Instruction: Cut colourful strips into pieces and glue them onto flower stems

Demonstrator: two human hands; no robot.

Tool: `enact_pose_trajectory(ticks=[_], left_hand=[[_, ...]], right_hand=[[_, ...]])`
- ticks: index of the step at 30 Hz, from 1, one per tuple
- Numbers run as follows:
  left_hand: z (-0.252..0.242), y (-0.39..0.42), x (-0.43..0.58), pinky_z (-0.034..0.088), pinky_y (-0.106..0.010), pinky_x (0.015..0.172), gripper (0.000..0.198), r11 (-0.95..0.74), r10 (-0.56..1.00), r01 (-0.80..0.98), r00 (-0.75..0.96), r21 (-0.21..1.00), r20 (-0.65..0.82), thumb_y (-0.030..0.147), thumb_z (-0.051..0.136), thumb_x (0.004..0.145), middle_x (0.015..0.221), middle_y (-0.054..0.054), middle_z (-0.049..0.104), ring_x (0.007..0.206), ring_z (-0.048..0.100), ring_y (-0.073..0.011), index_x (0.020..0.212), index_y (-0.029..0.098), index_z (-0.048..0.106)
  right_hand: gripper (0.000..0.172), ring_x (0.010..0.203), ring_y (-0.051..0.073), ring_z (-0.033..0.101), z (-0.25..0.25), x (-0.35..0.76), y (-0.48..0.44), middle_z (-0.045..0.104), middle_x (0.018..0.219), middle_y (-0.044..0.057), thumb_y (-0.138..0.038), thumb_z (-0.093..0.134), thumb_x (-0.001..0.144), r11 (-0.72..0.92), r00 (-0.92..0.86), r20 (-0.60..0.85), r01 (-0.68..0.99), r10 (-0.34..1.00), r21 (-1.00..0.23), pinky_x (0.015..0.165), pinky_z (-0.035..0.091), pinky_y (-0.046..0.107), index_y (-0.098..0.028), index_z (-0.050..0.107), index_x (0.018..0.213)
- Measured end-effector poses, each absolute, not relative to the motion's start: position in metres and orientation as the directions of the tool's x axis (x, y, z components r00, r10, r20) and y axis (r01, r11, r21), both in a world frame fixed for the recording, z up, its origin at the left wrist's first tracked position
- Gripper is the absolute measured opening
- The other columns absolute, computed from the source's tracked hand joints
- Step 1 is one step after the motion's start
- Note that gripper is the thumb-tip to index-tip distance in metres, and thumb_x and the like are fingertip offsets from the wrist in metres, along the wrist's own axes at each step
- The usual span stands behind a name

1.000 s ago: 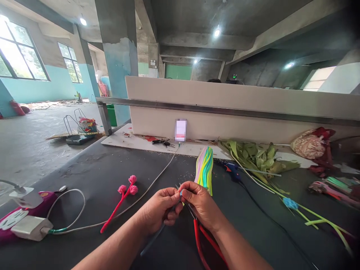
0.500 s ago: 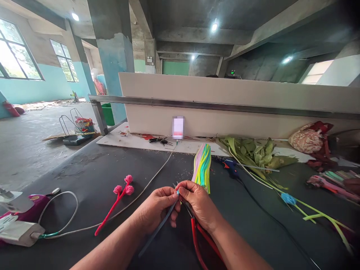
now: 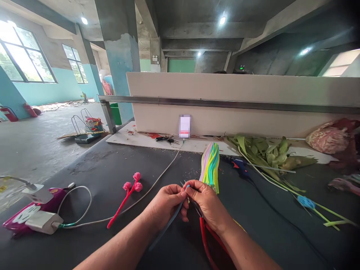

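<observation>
My left hand (image 3: 170,204) is closed, thumb and finger pinching a blue pipe cleaner (image 3: 168,225) whose long end trails down toward me. Pressed against it, my right hand (image 3: 206,202) pinches the same strip, and a small light-blue bend shows between the fingertips. Red-handled pliers (image 3: 204,240) are tucked in my right hand, handles hanging below the palm; thin metal tips poke out above the fingers. Just beyond lies a bundle of pink, yellow, green and turquoise pipe cleaners (image 3: 210,165). A pink stem with three fluffy balls (image 3: 123,202) rests to the left.
At left are a purple power strip (image 3: 17,219) with white plugs and a cable (image 3: 149,187) running to a propped phone (image 3: 185,126). On the right lie a blue glue gun (image 3: 240,168), green leaves (image 3: 258,152) and a blue flower piece (image 3: 306,202). A white panel (image 3: 225,86) closes the back.
My view has turned a little left, so everything sits further right in the picture. Both hands stay pinched together, and the blue bend at the fingertips shows slightly more.
</observation>
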State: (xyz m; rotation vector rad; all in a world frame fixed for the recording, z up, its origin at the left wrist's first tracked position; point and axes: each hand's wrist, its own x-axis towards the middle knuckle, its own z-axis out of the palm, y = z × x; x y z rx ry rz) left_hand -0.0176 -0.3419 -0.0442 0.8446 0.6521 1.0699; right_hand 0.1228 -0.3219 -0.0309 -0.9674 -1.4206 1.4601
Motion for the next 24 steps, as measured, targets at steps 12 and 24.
enact_pose_trajectory(ticks=[12,24], left_hand=[[-0.046,-0.345,-0.013,0.051,-0.028,0.049,0.023,0.247,0.946,-0.517,0.313,0.819,-0.088,0.031,0.066,0.073,0.060,-0.002,0.059,0.046,0.054,-0.0101,0.073,0.012,0.053],[-0.042,-0.348,-0.015,0.050,-0.028,0.051,0.022,0.259,0.944,-0.514,0.315,0.818,-0.101,0.029,0.067,0.072,0.061,-0.003,0.060,0.047,0.054,-0.0105,0.075,0.013,0.052]], right_hand=[[0.017,0.039,0.015,0.055,-0.034,0.118,-0.321,0.054,0.048,-0.005,-0.035,0.057,0.082,-0.145,-0.468,-0.015,-0.244,0.884,-0.959,0.039,0.045,0.027,-0.018,0.056,0.085],[0.014,0.046,0.015,0.057,-0.027,0.125,-0.320,0.056,0.055,-0.003,-0.027,0.058,0.083,-0.246,-0.591,-0.029,-0.290,0.806,-0.925,0.045,0.049,0.031,-0.017,0.059,0.092]])
